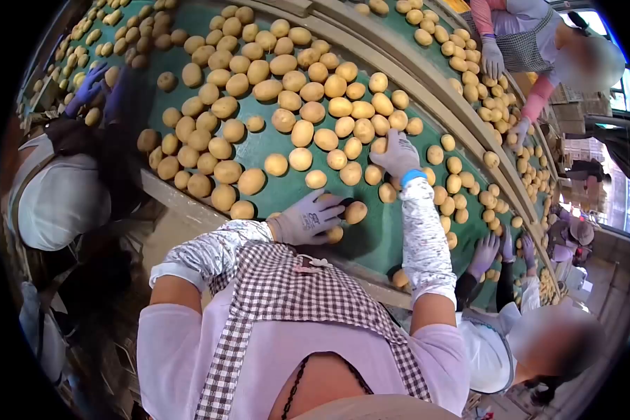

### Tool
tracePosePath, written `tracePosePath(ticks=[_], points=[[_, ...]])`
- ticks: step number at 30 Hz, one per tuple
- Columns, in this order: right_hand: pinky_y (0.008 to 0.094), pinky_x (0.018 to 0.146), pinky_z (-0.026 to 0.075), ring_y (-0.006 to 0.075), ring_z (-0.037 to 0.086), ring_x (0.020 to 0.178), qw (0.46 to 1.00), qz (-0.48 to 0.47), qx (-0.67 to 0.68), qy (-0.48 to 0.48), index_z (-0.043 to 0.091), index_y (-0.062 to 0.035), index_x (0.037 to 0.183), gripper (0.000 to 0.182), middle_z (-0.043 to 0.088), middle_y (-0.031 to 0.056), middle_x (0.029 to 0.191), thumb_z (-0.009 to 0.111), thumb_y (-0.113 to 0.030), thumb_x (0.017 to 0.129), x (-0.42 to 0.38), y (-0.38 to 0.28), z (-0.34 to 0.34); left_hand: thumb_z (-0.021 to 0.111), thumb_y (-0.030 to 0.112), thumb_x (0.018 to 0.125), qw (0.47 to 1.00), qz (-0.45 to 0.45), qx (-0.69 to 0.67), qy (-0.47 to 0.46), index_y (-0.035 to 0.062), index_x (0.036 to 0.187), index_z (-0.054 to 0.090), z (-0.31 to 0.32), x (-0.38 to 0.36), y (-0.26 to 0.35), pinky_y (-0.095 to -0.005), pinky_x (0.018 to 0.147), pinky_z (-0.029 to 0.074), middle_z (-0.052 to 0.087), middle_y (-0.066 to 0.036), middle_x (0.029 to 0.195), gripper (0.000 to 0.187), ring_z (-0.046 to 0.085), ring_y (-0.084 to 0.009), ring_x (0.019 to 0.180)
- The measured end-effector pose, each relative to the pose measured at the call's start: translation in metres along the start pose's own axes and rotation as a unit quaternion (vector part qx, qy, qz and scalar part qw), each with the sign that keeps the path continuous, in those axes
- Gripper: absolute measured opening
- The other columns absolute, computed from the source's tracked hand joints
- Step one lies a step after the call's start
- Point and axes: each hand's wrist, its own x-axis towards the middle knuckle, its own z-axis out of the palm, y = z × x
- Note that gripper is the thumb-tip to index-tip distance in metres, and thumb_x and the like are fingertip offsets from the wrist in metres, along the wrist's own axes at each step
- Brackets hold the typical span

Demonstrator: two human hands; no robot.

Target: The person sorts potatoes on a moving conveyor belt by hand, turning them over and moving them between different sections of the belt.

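Many potatoes (302, 134) lie spread over a green belt (259, 145). My left hand (306, 218), in a pale glove, is low over the near edge of the belt, its fingers apart and pointing right. A potato (355, 212) lies just past its fingertips, and another (334, 234) is partly under them; whether it grips either is unclear. Farther right, my right hand (399, 155), gloved with a blue band at the wrist, reaches over the belt with its fingers bent beside a potato (379, 145). The glove hides part of that potato, so a grip cannot be made out.
Left, a person in a white cap (63, 203) has purple-gloved hands (89, 87) at the belt. Another person's gloved hands (484, 253) are close on my right. Beyond a metal divider (427, 94), a person in a checked apron (521, 52) reaches over more potatoes.
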Motion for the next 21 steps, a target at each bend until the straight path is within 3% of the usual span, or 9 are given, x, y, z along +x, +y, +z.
tracePosePath(ticks=[3, 5, 7, 9, 11, 12, 16, 19, 21], points=[[0.0408, 0.099, 0.055, 0.0262, 0.069, 0.119, 0.932, 0.058, 0.348, -0.087, 0.058, 0.0005, 0.14, 0.067, 0.069, 0.0157, 0.131, 0.076, -0.046, 0.095, 0.026, 0.05, -0.008, 0.071, 0.027, 0.089, 1.0, -0.009, -0.013, 0.001, 0.011, 0.125, 0.068, -0.01, -0.019, -0.022, -0.0509, 0.117, 0.041, 0.053, -0.014, 0.152, 0.04, 0.048, -0.0324, 0.144], [0.0368, 0.099, 0.055, 0.0211, 0.068, 0.117, 0.708, -0.086, 0.701, -0.014, 0.058, 0.0034, 0.138, 0.059, 0.07, 0.0116, 0.127, 0.069, -0.044, 0.104, 0.034, 0.037, -0.041, 0.066, 0.019, 0.09, 0.998, -0.051, 0.016, 0.019, 0.0159, 0.135, 0.068, -0.011, -0.032, -0.034, -0.0509, 0.116, 0.041, 0.051, -0.014, 0.155, 0.045, 0.046, -0.0308, 0.146], [0.0351, 0.1, 0.054, 0.0202, 0.068, 0.118, 0.718, -0.107, 0.686, 0.047, 0.061, -0.0003, 0.138, 0.046, 0.071, 0.0101, 0.125, 0.064, -0.034, 0.107, 0.039, 0.006, -0.053, 0.063, 0.014, 0.091, 0.997, -0.074, -0.005, 0.003, 0.0199, 0.143, 0.065, -0.019, -0.035, -0.043, -0.0537, 0.118, 0.039, 0.048, -0.012, 0.16, 0.053, 0.045, -0.0292, 0.149], [0.0371, 0.104, 0.053, 0.0242, 0.068, 0.123, 0.938, -0.13, 0.319, -0.031, 0.063, -0.0077, 0.139, 0.048, 0.069, 0.0112, 0.134, 0.068, -0.035, 0.1, 0.076, -0.008, -0.045, 0.063, 0.015, 0.091, 0.971, -0.135, 0.195, -0.032, 0.026, 0.145, 0.065, -0.031, -0.03, -0.073, -0.0562, 0.124, 0.033, 0.042, -0.008, 0.166, 0.055, 0.039, -0.0311, 0.153], [0.0416, 0.109, 0.051, 0.0307, 0.065, 0.13, 0.992, -0.077, 0.098, -0.024, 0.065, -0.0133, 0.14, 0.052, 0.064, 0.014, 0.144, 0.071, -0.036, 0.093, 0.098, -0.025, -0.016, 0.064, 0.017, 0.091, 0.946, -0.242, 0.206, -0.071, 0.0326, 0.145, 0.065, -0.087, -0.028, -0.099, -0.0591, 0.129, 0.025, 0.036, -0.004, 0.169, 0.056, 0.032, -0.0334, 0.157], [0.0467, 0.112, 0.05, 0.0375, 0.061, 0.134, 0.996, -0.054, 0.068, -0.031, 0.063, -0.0112, 0.142, 0.063, 0.061, 0.019, 0.147, 0.074, -0.039, 0.087, 0.093, -0.043, -0.024, 0.064, 0.017, 0.091, 0.93, -0.253, 0.228, -0.138, 0.0362, 0.144, 0.065, -0.095, -0.029, -0.11, -0.0609, 0.131, 0.022, 0.032, -0.003, 0.172, 0.056, 0.027, -0.0354, 0.16], [0.0492, 0.114, 0.047, 0.0355, 0.057, 0.14, 0.997, -0.022, -0.026, -0.074, 0.057, -0.0133, 0.146, 0.075, 0.056, 0.0182, 0.151, 0.076, -0.049, 0.083, 0.102, -0.052, -0.016, 0.064, 0.014, 0.091, 0.914, -0.264, 0.256, -0.17, 0.0333, 0.146, 0.063, -0.115, -0.056, -0.173, -0.0632, 0.128, 0.024, 0.031, -0.005, 0.173, 0.058, 0.03, -0.0335, 0.16], [0.0494, 0.114, 0.047, 0.0359, 0.056, 0.14, 0.994, 0.014, -0.067, -0.085, 0.058, -0.0127, 0.142, 0.072, 0.055, 0.0196, 0.15, 0.075, -0.049, 0.082, 0.098, -0.061, -0.016, 0.059, 0.01, 0.093, 0.924, -0.259, 0.281, -0.014, 0.0388, 0.149, 0.059, -0.141, -0.104, -0.246, -0.0613, 0.127, 0.027, 0.043, -0.011, 0.164, 0.063, 0.042, -0.0382, 0.151], [0.0488, 0.109, 0.05, 0.038, 0.062, 0.131, 0.994, 0.015, -0.088, -0.059, 0.062, -0.0125, 0.135, 0.065, 0.063, 0.0186, 0.14, 0.074, -0.05, 0.083, 0.094, -0.057, -0.012, 0.059, 0.003, 0.09, 0.858, -0.325, 0.397, -0.011, 0.0412, 0.152, 0.055, -0.177, -0.118, -0.269, -0.0589, 0.123, 0.033, 0.049, -0.01, 0.159, 0.073, 0.046, -0.0384, 0.147]])
